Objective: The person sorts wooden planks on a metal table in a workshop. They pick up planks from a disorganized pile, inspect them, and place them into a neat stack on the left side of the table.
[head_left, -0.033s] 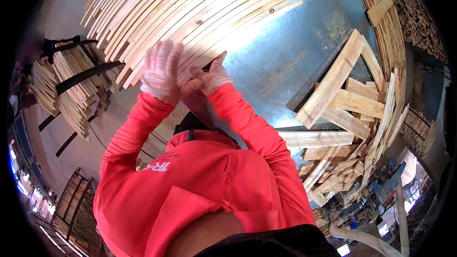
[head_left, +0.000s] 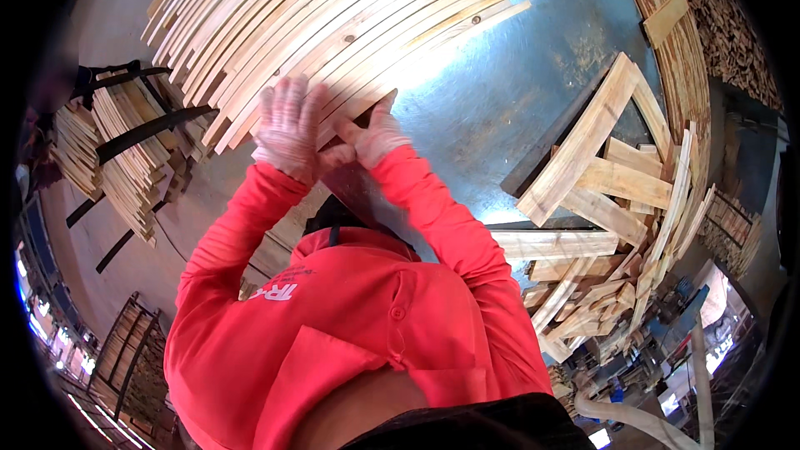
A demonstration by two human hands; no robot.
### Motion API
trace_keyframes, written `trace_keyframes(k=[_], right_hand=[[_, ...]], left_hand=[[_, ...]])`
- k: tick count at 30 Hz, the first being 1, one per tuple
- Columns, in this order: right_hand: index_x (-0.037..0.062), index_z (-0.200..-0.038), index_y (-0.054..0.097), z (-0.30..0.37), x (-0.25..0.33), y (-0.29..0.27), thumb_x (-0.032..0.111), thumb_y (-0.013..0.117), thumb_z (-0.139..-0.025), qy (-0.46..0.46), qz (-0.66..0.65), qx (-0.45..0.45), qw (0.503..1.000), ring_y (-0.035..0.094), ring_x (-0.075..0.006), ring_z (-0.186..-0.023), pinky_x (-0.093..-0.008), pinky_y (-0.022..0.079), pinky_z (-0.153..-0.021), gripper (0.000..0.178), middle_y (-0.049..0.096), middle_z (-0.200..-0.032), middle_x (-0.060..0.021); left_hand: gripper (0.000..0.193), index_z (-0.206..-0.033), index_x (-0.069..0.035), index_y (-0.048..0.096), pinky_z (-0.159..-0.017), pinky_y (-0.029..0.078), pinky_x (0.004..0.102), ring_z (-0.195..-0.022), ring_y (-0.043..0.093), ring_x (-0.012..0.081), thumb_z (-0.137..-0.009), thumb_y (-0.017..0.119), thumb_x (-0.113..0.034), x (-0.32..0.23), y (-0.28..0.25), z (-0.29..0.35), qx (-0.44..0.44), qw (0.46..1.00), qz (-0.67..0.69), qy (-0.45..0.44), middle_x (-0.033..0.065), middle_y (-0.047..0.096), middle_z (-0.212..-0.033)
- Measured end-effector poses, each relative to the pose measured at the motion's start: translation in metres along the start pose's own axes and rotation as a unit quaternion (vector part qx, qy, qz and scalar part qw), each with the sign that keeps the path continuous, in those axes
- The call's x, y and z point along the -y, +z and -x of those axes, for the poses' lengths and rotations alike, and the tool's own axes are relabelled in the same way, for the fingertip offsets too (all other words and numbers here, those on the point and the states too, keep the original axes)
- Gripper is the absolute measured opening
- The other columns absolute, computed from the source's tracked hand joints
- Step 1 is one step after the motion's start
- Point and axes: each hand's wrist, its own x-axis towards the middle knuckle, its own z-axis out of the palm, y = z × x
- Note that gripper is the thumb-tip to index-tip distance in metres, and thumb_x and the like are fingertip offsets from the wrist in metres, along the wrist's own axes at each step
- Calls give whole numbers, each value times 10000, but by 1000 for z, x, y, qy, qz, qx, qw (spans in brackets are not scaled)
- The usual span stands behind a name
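Slats [head_left: 350, 50] lay side by side over the table's [head_left: 542, 67] near-left edge. Your left hand [head_left: 287, 132] was open against their ends, fingers extended; your right hand [head_left: 377, 135] was half curled, hold uncertain. Judged light, stiff, splintery; best taken by near ends.

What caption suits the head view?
Both hands at ends of long, pale wooden strips on a shiny grey table.

Smooth wooden slats [head_left: 350, 43]; glossy metal tabletop [head_left: 467, 108].
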Motion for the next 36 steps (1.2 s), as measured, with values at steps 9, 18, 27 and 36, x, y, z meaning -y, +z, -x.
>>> trace_keyframes(k=[9, 18, 27, 36], right_hand=[[43, -1343, 453, -84, 17, -201, 559, 596, -804, -74, 402, -408, 817, 545, -353, -1155, -426, 419, -975, 760, 627, -1183, -160], [2, -1289, 488, -65, 46, -212, 298, 738, -805, -331, -143, -420, 833, 582, -178, -969, -336, 473, -842, 621, 628, -1058, -95], [-61, -1143, 560, 156, 69, -114, 169, 699, -743, -367, -295, -120, 874, 590, -320, -1078, -446, 467, -975, 483, 606, -1114, -195], [8, -1132, 561, 131, 58, 166, 174, 798, -680, -764, 121, 52, 631, 595, -387, -1031, -475, 482, -915, 537, 585, -1143, -158]], left_hand=[[857, -1236, -3, 471, -1021, 317, 555, -1176, 437, 422, -530, 787, -370, 0, 31, 10, -44, 997, -55, -6, 208, 463, -1273], [568, -1165, -95, 550, -1061, 306, 519, -1233, 445, 362, -686, 749, -327, 7, 37, 29, -150, 986, -5, -75, 118, 516, -1289], [414, -1102, -117, 655, -1091, 311, 496, -1206, 507, 290, -697, 661, -35, 13, -135, 134, -282, 934, -158, -155, 44, 624, -1174], [469, -1202, -5, 529, -799, 503, 362, -880, 613, 204, -792, 670, -186, 44, -137, 204, -476, 590, 570, -317, 65, 613, -1028]])
